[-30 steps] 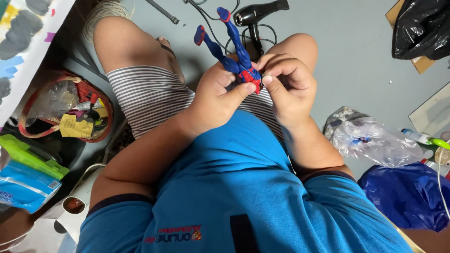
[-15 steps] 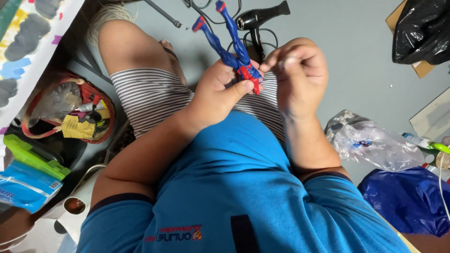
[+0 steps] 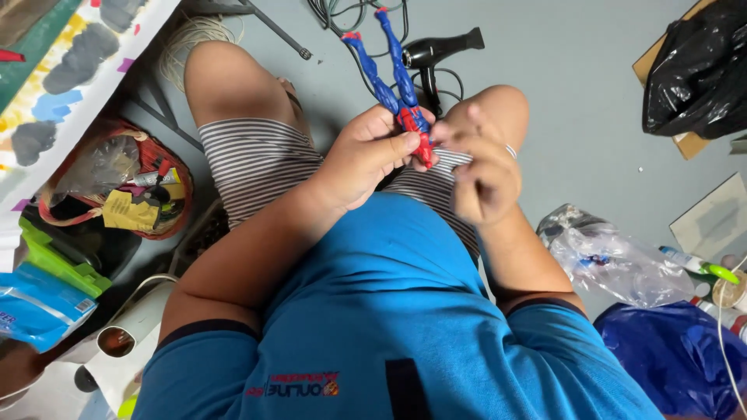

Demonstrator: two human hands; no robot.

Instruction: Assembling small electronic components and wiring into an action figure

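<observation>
Far left, we note a painted board (image 3: 70,70) w/ grey, blue and yellow patches along the top edge. Below it sits a red basket (image 3: 167,167) holding a clear bag and yellow tags. Next to that, lower down, a green case (image 3: 58,260) and a blue packet (image 3: 35,307) lie close together. A white tube (image 3: 128,342) rests near the person's left elbow.

Centre: person seated on grey floor (image 3: 576,101), striped shorts (image 3: 253,159), blue shirt (image 3: 389,311). Our left hand (image 3: 369,155) is closed round the toy figure (image 3: 397,93) at its torso, thumb pressed across the front, fingers wrapped behind. The figure is blue and red, held upside down above the lap: legs point up and away, spread in a V, head end down betw. the two hands. Our right hand (image 3: 478,167) is bunched, fingertips pinched together just beside the figure's lower end; we cannot tell whether they grip a part of it or only touch it. A ring shows on one finger.

Behind the figure, a black hair dryer (image 3: 440,50) lies on the floor w/ cables (image 3: 334,15) near it.

Right side: black bag (image 3: 700,70) on cardboard at top, clear plastic bag (image 3: 615,260) just beside the right forearm, dark blue bag (image 3: 677,358) below it, and a green-tipped tube (image 3: 700,266) at the edge.
</observation>
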